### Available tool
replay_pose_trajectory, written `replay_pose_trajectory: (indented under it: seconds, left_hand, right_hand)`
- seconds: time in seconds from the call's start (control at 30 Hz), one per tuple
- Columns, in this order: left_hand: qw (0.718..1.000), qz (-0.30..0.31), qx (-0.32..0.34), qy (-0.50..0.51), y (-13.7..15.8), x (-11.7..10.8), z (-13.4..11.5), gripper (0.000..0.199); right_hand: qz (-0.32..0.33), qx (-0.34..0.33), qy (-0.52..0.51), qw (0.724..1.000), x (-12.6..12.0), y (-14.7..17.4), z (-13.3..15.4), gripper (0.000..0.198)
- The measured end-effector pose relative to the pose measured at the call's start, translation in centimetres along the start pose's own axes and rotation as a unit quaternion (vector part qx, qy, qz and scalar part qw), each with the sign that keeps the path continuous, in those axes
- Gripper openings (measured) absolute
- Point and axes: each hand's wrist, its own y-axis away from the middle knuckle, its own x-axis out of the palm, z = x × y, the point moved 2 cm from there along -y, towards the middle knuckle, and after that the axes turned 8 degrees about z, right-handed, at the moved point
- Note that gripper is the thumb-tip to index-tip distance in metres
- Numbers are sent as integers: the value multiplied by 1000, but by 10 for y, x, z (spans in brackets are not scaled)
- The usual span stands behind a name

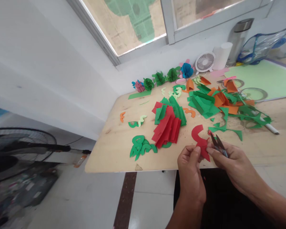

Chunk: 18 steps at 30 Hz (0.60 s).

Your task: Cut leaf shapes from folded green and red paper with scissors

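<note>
Between the fingers of my left hand [192, 162] is a curved red paper cutout [198, 136], pinched near its lower part. My right hand [228, 162] is closed round a pair of scissors [219, 144], whose dark blades point up and away from me. Its thumb and fingertip also come up to the right edge of the red cutout. Just beyond my hands lies a stack of folded red paper [165, 128], with folded green paper [176, 109] partly behind it. Curved green cutouts [141, 147] form a small pile to the left.
Green scraps [252, 117] and orange scraps [221, 97] spread over the right side, around a white pen [271, 128]. Along the wall stand paper figures [159, 78], a small white fan [205, 62] and a bottle [240, 41]. A floor fan [21, 152] is at left.
</note>
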Motion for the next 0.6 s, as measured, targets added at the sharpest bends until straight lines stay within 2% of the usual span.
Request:
replay_pose_trajectory:
  seconds: [0.23,0.33,0.47,0.6]
  left_hand:
    - [998,-2,-2,-56,-5,1,-1,22]
    - [998,-5,11,-69,-6,-3,-3,22]
    - [995,-49,57,-67,-10,-9,-17,22]
    - [998,-28,27,-55,-13,-7,-23,23]
  right_hand:
    - [17,4,94,995,-4,-1,0,17]
    - [3,-2,137,991,-5,0,0,19]
    - [-28,0,186,982,-15,-1,-2,23]
    - [-71,-23,246,966,-32,-14,2,27]
